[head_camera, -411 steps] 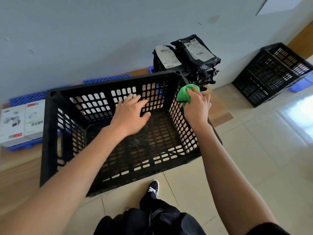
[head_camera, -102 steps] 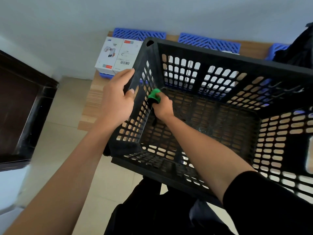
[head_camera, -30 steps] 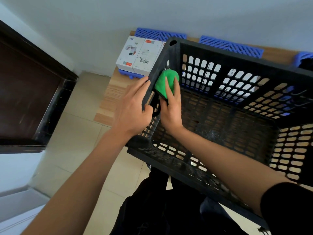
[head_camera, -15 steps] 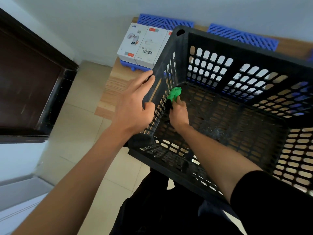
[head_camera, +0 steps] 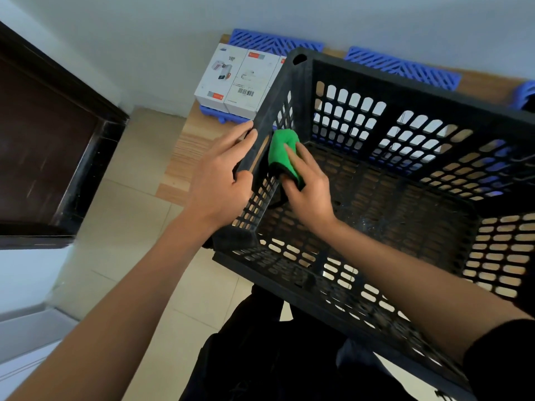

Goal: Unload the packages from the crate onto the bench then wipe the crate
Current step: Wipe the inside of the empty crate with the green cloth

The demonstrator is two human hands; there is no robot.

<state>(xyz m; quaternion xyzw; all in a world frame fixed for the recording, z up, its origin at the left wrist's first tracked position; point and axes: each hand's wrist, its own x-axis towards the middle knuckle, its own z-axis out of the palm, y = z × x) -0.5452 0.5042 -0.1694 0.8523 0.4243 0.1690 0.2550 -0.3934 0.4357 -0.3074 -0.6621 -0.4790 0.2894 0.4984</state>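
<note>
Black crate (head_camera: 405, 91) sits on the wooden bench (head_camera: 188, 146), holding no packages. Right hand (head_camera: 309, 189) presses a green cloth (head_camera: 282, 153) flat against the inside of the left wall, fingers extended. Left hand (head_camera: 220, 180) grips that wall's rim from outside. White boxes (head_camera: 240, 79) sit on blue pallets (head_camera: 399, 68) just behind; a dark cabinet (head_camera: 43, 140) stands to the left.

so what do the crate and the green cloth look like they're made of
Crate: looks like moulded black plastic, matt, with walls and floor in a regular grid of slots. Green cloth: soft, fuzzy fabric, probably microfibre; it bunches under the right hand.
</note>
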